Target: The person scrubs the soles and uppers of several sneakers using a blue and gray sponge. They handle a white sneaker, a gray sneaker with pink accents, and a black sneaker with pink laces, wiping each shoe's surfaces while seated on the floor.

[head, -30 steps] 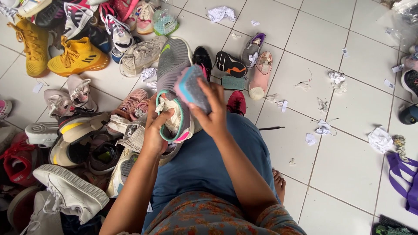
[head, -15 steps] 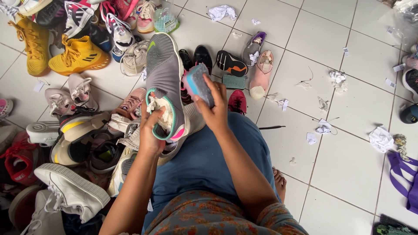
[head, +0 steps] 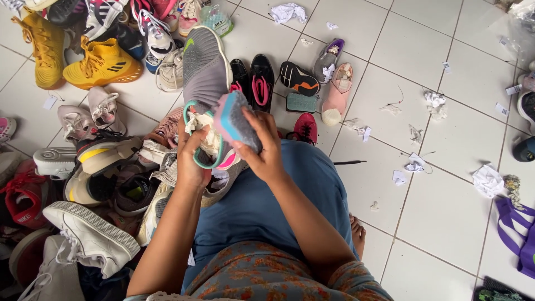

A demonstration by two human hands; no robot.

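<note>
The grey shoe [head: 206, 72] held up over the person's lap serves as the landmark. Far to its left, at the frame's left edge, shoes lie heaped: a red shoe [head: 19, 198] and a white sneaker [head: 92, 237] down-left of it, two yellow high-tops [head: 100, 64] up-left of it, and pale pink sneakers [head: 89, 117] between them. The heap runs right up to the grey shoe's left side, leaving no bare tile there.

The left hand [head: 192, 159] is clamped on the grey shoe's heel end, fingers wrapped around the teal-rimmed collar, where crumpled white paper [head: 203, 131] stuffs the opening. The shoe's toe points away from the person, sole turned up.

The right hand [head: 264, 150] grips a sponge block [head: 237, 120], blue-edged with a pink face and grey pad, pressed against the grey shoe's right side near the heel. The two hands sit close together, each closed on its own thing.

Just beyond the grey shoe's right edge, dark shoes with pink insoles [head: 261, 81] lie on the tile, then a black and orange sole [head: 298, 78], a small purple shoe [head: 329, 56] and a pink slip-on [head: 334, 95]. A red shoe [head: 304, 128] lies against the blue-clad knee [head: 267, 206].

Farther right of the grey shoe, the white tiled floor [head: 446, 184] opens out, with only paper scraps [head: 487, 178] scattered on it, as far as a purple strap [head: 518, 228] at the right edge.
</note>
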